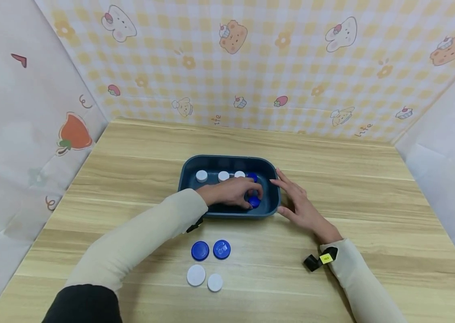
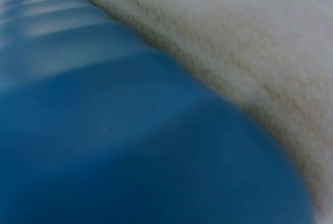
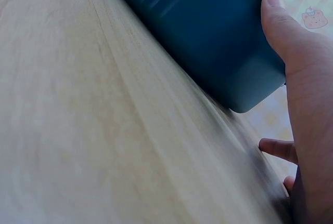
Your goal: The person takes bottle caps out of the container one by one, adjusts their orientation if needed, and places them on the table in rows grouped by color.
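Observation:
Inside the dark blue rectangular bin (image 1: pixel 227 214), my left hand (image 1: pixel 235 190) reaches over the near rim and pinches a blue bottle cap (image 1: pixel 254 202) between thumb and curled fingers. Another blue cap (image 1: pixel 253 176) lies behind it, by the bin's right end. White caps (image 1: pixel 201 176) stand along the bin's far side, partly hidden by the hand. My right hand (image 1: pixel 300 208) rests at the bin's right end with fingers spread, its thumb (image 3: pixel 276 13) at the rim in the right wrist view. In the left wrist view, the ribbed bin wall (image 2: pixel 130 130) and the sleeve fill the picture.
In front of the bin on the wooden table (image 1: pixel 275 287) lie two blue caps (image 1: pixel 222 249) and two white caps (image 1: pixel 196 275). A patterned cloth (image 1: pixel 251 67) hangs behind the table. White cloth sheets (image 1: pixel 5 112) flank both sides.

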A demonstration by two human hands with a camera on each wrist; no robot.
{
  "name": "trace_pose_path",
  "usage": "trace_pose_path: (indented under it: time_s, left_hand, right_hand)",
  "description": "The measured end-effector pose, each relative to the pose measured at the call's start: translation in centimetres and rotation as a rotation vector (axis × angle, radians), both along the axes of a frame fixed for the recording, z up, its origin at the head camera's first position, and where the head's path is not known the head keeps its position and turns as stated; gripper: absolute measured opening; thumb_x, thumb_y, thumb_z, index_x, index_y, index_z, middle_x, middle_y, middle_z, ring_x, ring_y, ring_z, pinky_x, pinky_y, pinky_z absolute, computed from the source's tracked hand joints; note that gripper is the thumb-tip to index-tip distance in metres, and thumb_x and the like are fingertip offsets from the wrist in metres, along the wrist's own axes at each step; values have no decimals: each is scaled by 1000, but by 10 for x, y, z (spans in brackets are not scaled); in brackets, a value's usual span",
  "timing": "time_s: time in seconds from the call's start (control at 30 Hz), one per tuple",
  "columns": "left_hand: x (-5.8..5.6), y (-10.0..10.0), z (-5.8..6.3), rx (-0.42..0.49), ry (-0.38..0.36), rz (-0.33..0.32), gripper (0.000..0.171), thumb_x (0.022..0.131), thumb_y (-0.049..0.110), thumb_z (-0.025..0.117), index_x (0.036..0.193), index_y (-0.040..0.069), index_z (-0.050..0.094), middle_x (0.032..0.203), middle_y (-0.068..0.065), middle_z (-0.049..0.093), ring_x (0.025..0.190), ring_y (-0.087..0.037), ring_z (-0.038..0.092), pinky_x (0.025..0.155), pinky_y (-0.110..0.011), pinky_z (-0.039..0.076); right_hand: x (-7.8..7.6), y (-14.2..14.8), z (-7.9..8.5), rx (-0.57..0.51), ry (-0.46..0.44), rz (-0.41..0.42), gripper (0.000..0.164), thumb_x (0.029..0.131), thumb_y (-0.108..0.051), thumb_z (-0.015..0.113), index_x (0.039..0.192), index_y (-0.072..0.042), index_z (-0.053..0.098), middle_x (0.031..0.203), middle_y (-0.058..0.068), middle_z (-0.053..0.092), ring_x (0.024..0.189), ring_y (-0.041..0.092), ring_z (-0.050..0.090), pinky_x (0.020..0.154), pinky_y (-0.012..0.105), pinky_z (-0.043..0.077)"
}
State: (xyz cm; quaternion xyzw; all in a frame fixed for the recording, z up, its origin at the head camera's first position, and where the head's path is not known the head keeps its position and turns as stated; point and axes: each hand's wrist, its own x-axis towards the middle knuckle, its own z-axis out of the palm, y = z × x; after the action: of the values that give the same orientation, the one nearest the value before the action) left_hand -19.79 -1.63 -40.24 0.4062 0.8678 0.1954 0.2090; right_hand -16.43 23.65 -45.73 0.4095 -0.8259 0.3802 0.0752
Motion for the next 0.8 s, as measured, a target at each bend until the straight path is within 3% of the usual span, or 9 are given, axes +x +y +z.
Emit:
trace_pose_path:
  time_s: [0.17,0.43,0.6,0.8]
  left_hand:
    - [-1,0,0,7,-10,-30,31,86,23,73,114,21,60,101,1,54,89,-14,52,73,-24,45]
    - [-6,-8,7,129,-36,-48,28,86,23,73,111,18,61,97,3,57,87,-12,52,74,-21,45]
    - [-1,-16,26,183,17,-48,28,85,24,74,109,20,60,95,4,56,87,-14,52,70,-23,45]
    - [15,-26,51,263,65,-93,29,85,21,74,111,18,60,96,4,54,92,-19,54,75,-28,48]
  right_hand:
    - [-1,1,-1,3,-3,-8,75,93,-64,40,146,-11,36,158,12,16,142,32,20,100,64,16]
    - [0,-1,0,3,-11,-6,75,93,-64,39,147,-12,36,158,12,16,141,31,21,99,64,16]
    - [0,-2,0,9,-16,-3,75,93,-64,39,147,-12,35,158,11,16,142,31,20,98,65,16]
    - [0,0,1,12,-15,-5,73,93,-62,41,146,-12,36,158,12,15,142,32,19,98,66,16]
